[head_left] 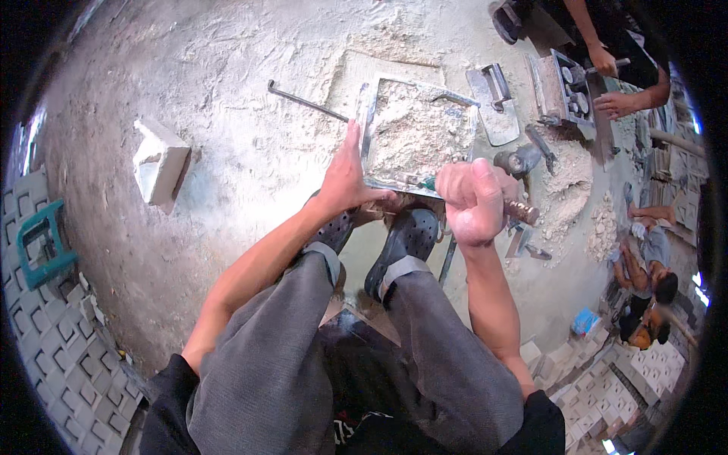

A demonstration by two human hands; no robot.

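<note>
Between my hands lies a square metal mould frame [365, 144], filled with pale, crumbly powder [413, 125]. My left hand [350, 176] rests along the frame's near left corner, fingers stretched out and thumb spread along the near edge. At the near right corner my right hand [474, 199] is closed in a fist around a tool with a brown ribbed handle [523, 212]. The handle's end sticks out on the right; a green part shows on the fist's left side, and the working end is unclear. A thin metal bar with a bent end [307, 100] lies beyond my left hand.
Right of the frame are a steel float [494, 106], a hammer [541, 148] and heaps of powder [565, 186]. A co-worker's hands [618, 104] work at another mould [565, 87]. More people sit at far right. A pale block [161, 163] and a teal stool [45, 243] stand left.
</note>
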